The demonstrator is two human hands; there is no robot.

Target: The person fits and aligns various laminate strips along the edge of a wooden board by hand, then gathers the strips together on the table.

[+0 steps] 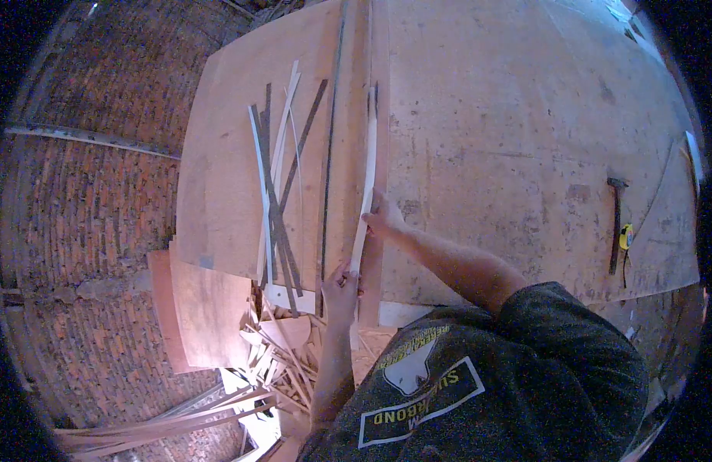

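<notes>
you have the pale strip in both hands, running nearly along your 12-to-6 line over the wooden tabletop. your right hand, just above the clock's centre, has thumb and fingers closed around the strip's edges partway along; your left hand, toward 6 o'clock, pinches it nearer your body. at 10 o'clock, light and dark strips lie crossed in a loose pile. at 3 o'clock there's a hammer, with a yellow tape measure right beside its handle. wood offcuts are heaped below the table edge at 7 o'clock.
</notes>
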